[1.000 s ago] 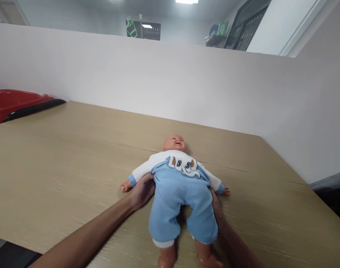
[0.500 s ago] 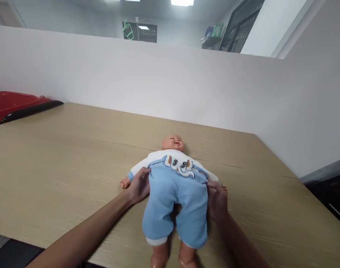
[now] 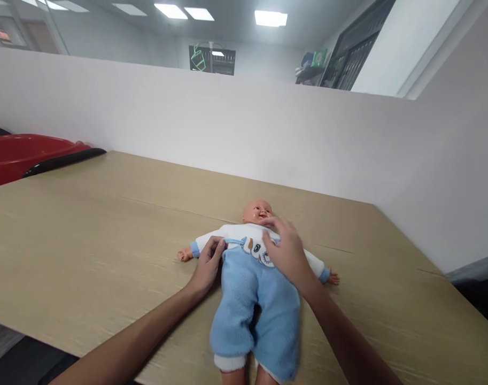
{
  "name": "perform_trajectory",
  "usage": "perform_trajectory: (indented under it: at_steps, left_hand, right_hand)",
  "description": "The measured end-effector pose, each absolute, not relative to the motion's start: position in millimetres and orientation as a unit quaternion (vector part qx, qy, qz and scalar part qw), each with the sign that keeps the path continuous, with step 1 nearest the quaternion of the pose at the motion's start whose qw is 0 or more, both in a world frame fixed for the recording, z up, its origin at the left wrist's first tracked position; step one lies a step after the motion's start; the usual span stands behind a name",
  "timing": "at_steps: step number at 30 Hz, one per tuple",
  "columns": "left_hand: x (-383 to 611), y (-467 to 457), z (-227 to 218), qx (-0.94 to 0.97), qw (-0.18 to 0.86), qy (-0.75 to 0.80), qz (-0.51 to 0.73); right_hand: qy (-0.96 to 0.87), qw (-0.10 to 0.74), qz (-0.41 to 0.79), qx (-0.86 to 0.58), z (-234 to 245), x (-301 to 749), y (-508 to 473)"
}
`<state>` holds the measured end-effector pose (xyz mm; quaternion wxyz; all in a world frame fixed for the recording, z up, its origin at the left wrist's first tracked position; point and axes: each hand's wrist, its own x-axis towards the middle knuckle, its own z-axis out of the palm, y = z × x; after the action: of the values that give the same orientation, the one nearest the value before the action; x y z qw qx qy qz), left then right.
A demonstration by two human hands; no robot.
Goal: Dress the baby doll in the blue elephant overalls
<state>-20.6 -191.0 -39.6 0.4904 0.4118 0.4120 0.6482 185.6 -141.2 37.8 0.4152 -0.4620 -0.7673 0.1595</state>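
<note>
A baby doll (image 3: 260, 212) lies on its back on the table, head away from me. It wears a white long-sleeved top (image 3: 231, 231) with blue cuffs and fuzzy blue overalls (image 3: 238, 289) with an elephant face (image 3: 255, 248) on the bib. At the left side of the bib, my left hand (image 3: 207, 264) has its thumb and fingers closed on the edge of the overalls. My right hand (image 3: 286, 248) is over the doll's chest, fingers apart and slightly blurred, covering part of the elephant. I see nothing held in it.
The wooden table (image 3: 107, 230) reaches back to a white wall (image 3: 179, 115) with a window above it. A red tub (image 3: 39, 152) with a black edge stands beyond the table's far left. Something dark (image 3: 480, 294) is off the right edge.
My right hand has let go of the right side of the overalls and risen over the doll's chest. My left hand stays at the left side. The view has tilted up slightly.
</note>
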Motion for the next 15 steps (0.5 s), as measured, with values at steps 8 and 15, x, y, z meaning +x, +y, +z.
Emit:
perform_trajectory:
  at_steps: [8,15]
  left_hand:
    - [-17,-193,-49,0.382,0.431,0.450,0.683]
    - [-16,-188,-55,0.396,0.406,0.476,0.672]
  right_hand:
    - [-0.935,0.025,0.189,-0.298,46,84,-63]
    - [-0.945,-0.007,0.231,-0.233,15,69,-30]
